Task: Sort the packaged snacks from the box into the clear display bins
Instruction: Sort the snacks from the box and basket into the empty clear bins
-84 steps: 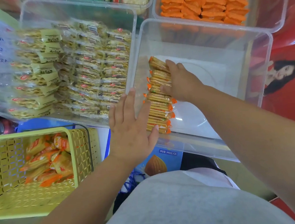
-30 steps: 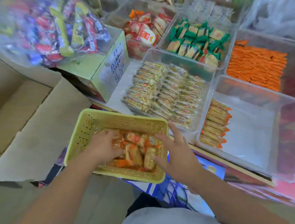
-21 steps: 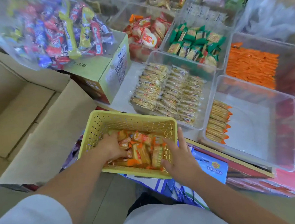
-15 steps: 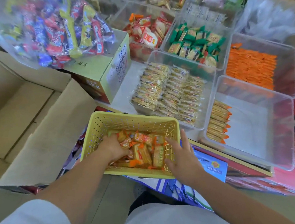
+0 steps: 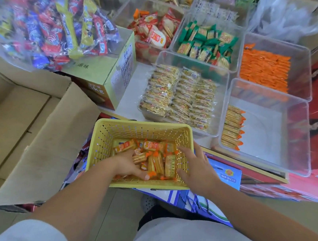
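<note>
yellow perforated basket [image 5: 106, 139], orange-trimmed snack packets [image 5: 154, 145], green-wrapped crackers [image 5: 205, 40]

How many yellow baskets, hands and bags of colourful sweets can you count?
Yellow basket: 1
Hands: 2 (left hand, right hand)
Bag of colourful sweets: 1
Total: 4

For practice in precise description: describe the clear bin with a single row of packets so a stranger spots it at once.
Right of the yellow basket, take the nearest clear bin, at the far right. Unlike its well-filled neighbours, it holds one row of orange-tipped packets along its left wall.
</note>
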Motion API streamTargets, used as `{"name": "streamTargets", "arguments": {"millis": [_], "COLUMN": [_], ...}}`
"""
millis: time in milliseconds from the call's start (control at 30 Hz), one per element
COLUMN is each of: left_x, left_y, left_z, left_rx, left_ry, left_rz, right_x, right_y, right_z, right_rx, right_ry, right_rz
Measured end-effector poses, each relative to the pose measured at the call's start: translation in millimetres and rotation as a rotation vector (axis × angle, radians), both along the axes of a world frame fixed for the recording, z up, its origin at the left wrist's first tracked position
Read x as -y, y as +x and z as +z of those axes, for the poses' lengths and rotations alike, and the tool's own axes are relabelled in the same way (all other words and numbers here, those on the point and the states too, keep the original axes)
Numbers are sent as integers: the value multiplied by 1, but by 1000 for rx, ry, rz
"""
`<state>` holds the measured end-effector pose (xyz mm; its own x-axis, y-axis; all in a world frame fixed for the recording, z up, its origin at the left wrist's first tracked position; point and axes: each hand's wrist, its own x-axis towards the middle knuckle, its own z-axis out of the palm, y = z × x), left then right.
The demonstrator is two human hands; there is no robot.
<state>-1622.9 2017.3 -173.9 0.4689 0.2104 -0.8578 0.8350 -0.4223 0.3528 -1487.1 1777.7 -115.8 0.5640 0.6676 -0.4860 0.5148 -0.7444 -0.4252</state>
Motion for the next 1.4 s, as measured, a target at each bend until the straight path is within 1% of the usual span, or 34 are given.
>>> {"name": "streamTargets", "arguments": {"millis": [133, 300, 367, 533, 700, 767, 867, 1067, 1200, 1267, 1333, 1400], "left_x": [4, 12, 13, 7, 3, 5, 13, 21, 29, 31, 31, 28], "left_y": [2, 6, 7, 4, 5, 5, 3, 4, 7, 8, 6, 1], "left_z": [-5, -11, -11, -8, 1, 2, 2, 6, 8, 11, 18, 30], "left_rx": [9, 98, 100, 67, 63, 91, 121, 144, 205, 228, 270, 332], "left_ry": [5, 96, 79, -48, -121, -119, -65, -169, -189, -175, -156, -174], "left_rz": [-24, 16, 30, 120, 94, 82, 89, 179, 213, 228, 267, 357], "right_x": [1, 2, 2, 3, 3, 3, 2, 1, 0, 0, 1, 0], "right_y": [0, -1, -1, -2, -3, -2, -3, -3, -4, -4, -2, -2], "right_z": [-3, -6, -7, -9, -9, -9, -9, -6, -6, -6, -4, 0], "right_rx": [6, 11, 6, 7, -2, -5, -22, -37, 11, 5, -16, -12], "right_ry": [20, 32, 33, 35, 44, 46, 58, 67, 22, 26, 41, 62], "right_rz": [-7, -19, -25, -30, -51, -56, -76, -71, -40, -42, -41, -34]}}
